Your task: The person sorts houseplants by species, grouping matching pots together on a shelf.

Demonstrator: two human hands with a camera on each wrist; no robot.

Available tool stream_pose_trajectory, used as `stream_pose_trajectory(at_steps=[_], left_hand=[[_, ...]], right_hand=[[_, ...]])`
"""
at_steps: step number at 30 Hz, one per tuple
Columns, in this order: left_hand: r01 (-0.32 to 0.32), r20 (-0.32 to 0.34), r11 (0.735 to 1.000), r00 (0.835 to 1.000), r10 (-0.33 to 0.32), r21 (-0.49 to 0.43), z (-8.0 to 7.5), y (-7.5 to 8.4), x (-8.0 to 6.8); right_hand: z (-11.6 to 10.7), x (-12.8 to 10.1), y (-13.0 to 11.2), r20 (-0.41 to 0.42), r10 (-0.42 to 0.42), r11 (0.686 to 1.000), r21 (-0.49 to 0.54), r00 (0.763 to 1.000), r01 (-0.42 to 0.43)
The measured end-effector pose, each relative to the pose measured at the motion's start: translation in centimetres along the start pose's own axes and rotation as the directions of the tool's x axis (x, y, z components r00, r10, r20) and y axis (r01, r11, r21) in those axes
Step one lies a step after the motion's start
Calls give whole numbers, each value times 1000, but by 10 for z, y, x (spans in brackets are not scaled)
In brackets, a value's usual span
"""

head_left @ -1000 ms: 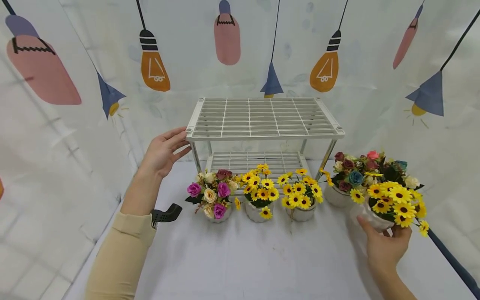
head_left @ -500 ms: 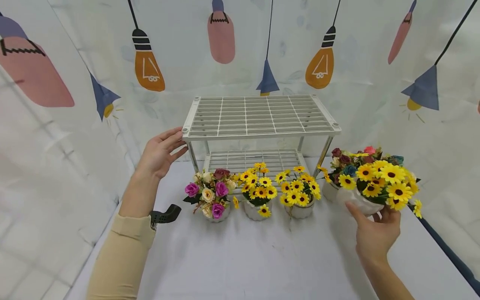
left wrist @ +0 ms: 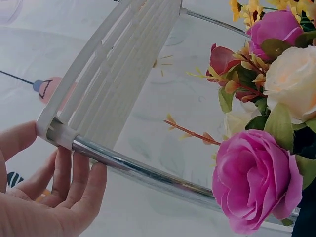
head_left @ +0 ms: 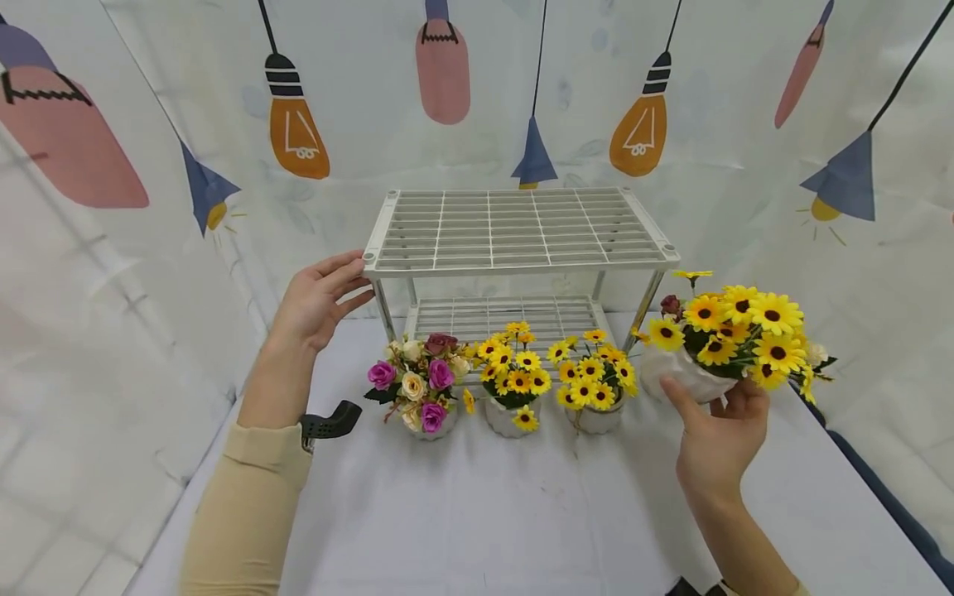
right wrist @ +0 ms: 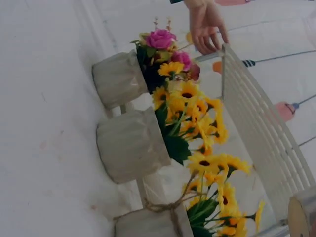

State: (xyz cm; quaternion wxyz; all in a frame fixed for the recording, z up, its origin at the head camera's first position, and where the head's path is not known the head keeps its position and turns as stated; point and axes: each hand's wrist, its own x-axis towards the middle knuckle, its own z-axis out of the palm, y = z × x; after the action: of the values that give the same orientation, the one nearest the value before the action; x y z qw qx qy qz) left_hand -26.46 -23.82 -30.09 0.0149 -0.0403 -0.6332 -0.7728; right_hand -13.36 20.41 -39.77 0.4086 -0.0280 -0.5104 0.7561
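In the head view my right hand (head_left: 721,439) holds a white flowerpot (head_left: 681,374) of yellow daisy-like flowers, raised and tilted beside the rack's right front leg. It covers most of another flower pot behind. My left hand (head_left: 316,302) grips the left front corner of a white two-tier rack (head_left: 522,269). In the left wrist view, the left hand's fingers (left wrist: 79,180) meet the rack's corner and metal leg (left wrist: 148,168). Before the rack stand a pot of purple and cream roses (head_left: 432,424) and two pots of yellow flowers (head_left: 510,418), (head_left: 596,418).
A white cloth covers the table (head_left: 492,513). Behind the rack hangs a curtain (head_left: 358,99) printed with lamps and bulbs. The rack's lower shelf (head_left: 507,310) lies partly behind the potted flowers. A dark strip (head_left: 887,488) runs along the table's right edge.
My right hand has lifted the pot of yellow flowers and carried it left and away from me, toward the rack's right side. The left hand stays at the rack's corner.
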Motion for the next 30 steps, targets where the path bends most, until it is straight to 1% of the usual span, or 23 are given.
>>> stream_pose_trajectory(at_steps=[6, 13, 17, 22, 25, 30], left_hand=[[26, -6, 1000, 1000, -25, 9, -2, 1, -2], [29, 0, 999, 1000, -29, 26, -1, 5, -1], [38, -2, 999, 999, -38, 17, 1, 7, -1], [60, 1, 998, 998, -60, -9, 2, 9, -1], [61, 1, 998, 998, -61, -2, 3, 9, -1], [63, -12, 998, 998, -63, 10, 2, 10, -3]], right_hand=[[24, -6, -5, 75, -21, 999, 35, 997, 18], [58, -4, -15, 87, -34, 990, 139, 996, 21], [77, -1, -21, 120, -22, 987, 162, 993, 2], [100, 4, -25, 197, -4, 983, 181, 980, -33], [112, 7, -27, 231, 9, 980, 190, 973, -54], [136, 11, -28, 291, -15, 979, 198, 957, -45]])
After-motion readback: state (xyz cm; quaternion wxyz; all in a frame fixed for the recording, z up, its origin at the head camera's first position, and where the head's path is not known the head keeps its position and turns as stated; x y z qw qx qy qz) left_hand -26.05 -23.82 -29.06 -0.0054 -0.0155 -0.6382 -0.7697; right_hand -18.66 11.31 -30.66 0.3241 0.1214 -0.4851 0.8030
